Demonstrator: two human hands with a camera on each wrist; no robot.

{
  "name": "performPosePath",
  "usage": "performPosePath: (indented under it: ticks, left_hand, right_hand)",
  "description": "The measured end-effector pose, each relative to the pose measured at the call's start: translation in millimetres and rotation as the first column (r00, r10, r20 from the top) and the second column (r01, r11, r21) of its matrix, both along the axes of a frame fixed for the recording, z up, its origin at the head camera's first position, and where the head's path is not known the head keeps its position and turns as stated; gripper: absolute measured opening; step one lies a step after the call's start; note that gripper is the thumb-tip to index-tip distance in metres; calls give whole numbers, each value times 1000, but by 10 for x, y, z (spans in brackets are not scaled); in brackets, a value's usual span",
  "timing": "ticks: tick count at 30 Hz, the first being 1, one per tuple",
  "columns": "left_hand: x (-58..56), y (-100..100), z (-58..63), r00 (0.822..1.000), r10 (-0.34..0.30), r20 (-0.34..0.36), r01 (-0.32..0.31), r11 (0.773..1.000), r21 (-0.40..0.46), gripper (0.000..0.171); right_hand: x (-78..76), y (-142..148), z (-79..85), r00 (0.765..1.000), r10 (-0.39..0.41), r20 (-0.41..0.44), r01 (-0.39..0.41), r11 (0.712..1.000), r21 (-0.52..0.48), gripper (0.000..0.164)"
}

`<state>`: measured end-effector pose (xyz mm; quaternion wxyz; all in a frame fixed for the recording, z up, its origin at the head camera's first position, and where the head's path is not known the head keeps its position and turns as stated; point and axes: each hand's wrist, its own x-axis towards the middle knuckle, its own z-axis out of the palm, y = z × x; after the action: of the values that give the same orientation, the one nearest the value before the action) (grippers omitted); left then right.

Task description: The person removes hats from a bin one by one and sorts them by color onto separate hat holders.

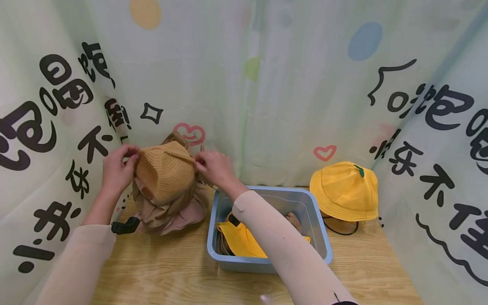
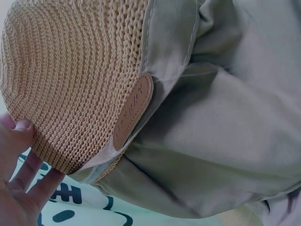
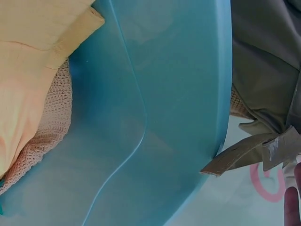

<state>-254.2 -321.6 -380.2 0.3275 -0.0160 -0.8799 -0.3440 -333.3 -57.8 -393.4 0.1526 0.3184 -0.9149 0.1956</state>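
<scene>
A tan woven hat (image 1: 171, 169) with a brown leather label (image 2: 133, 111) sits tilted on top of a pile of fabric hats at the left. My left hand (image 1: 119, 167) pinches its left edge between thumb and fingers; the left wrist view shows the thumb on the weave. On the opposite side, my right hand (image 1: 216, 167) pinches the woven hat's right edge. Khaki fabric (image 2: 221, 132) of a hat lies directly below the woven one, and a pinkish brim (image 1: 179, 220) shows at the bottom. A brown strap (image 3: 240, 153) hangs beside the right fingers (image 3: 292, 205).
A blue plastic bin (image 1: 325, 237) stands mid-table, holding a yellow cloth item (image 1: 244, 241) and a knitted piece (image 1: 293, 222). To its right sits a yellow bucket hat (image 1: 345, 190) with a green leaf and a black cord. Printed curtains (image 1: 282, 106) enclose the wooden table (image 1: 160, 271).
</scene>
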Motion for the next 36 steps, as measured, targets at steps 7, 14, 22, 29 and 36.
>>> performPosePath:
  ticks: [7, 14, 22, 29, 36]
  left_hand:
    - [-36, -47, -96, 1000, 13, -13, -13, 1000, 3, 9]
    - [-32, -42, -125, 999, 22, 23, -23, 1000, 15, 11]
    - [24, 179, -137, 992, -112, -62, 103, 985, -137, 40]
    - [37, 388, -172, 989, -146, -24, 118, 874, -472, 97]
    - [5, 345, -233, 992, -128, 5, 116, 883, -455, 99]
  right_hand:
    - [-20, -35, -41, 999, -2, 36, 1, 1000, 22, 18]
    - [-24, -75, -84, 998, -5, 68, 4, 1000, 20, 17]
    - [69, -119, -39, 969, 81, 231, -36, 981, -192, 31]
    - [186, -157, 38, 958, 247, 146, -224, 962, -159, 58]
    - [202, -219, -2, 936, 277, 215, -258, 960, -111, 65]
